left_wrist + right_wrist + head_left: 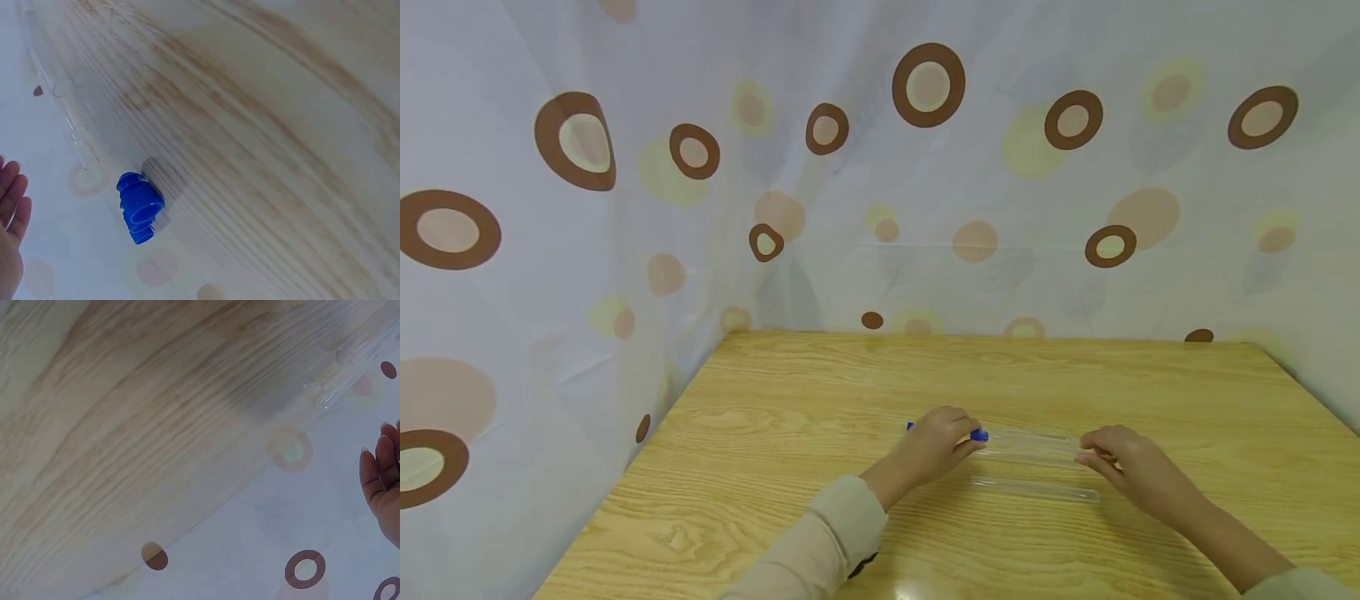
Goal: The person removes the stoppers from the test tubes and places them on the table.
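Note:
My left hand [931, 446] pinches a small blue cap [979, 435] between thumb and fingertips, at the left end of a clear tube [1030, 436]. Whether the cap sits on the tube is too small to tell. At the right ends of the clear tubes, my right hand [1131, 467] pinches a tube end with thumb and fingers. Closer to me, another clear tube [1037, 489] lies on the table. Several blue caps [140, 203] lie clustered on the wood in the left wrist view; in the head view the left hand mostly hides them. Only part of the right hand [386, 487] shows in its wrist view.
A wood-grain table [715, 500] carries everything. Curtains with brown rings and pale dots [850, 183] hang along its back and left side, and another curtain [1322, 333] borders the right.

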Demonstrator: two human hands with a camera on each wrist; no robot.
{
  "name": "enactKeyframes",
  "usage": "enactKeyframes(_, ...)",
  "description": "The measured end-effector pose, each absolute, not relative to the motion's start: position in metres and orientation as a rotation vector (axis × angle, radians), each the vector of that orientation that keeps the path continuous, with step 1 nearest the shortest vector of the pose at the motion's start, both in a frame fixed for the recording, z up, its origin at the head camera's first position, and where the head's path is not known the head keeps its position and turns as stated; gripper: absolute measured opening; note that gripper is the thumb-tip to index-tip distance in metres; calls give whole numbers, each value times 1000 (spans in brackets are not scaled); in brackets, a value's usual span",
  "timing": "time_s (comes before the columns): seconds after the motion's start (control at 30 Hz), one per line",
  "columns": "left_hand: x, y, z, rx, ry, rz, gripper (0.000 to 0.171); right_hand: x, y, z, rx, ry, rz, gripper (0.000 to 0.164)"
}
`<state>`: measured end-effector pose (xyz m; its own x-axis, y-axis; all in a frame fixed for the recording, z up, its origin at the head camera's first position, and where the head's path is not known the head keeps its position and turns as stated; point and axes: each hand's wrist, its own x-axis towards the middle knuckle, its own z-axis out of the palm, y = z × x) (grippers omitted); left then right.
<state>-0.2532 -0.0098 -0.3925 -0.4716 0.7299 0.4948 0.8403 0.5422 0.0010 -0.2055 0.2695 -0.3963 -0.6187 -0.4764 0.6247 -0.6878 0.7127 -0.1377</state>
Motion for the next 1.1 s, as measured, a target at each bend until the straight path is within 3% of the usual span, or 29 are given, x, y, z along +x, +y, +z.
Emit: enactKeyframes(1.1,-258,-36,-388,-1203,-2260,-9,21,-214,243,-393,909,-2424,421,11)
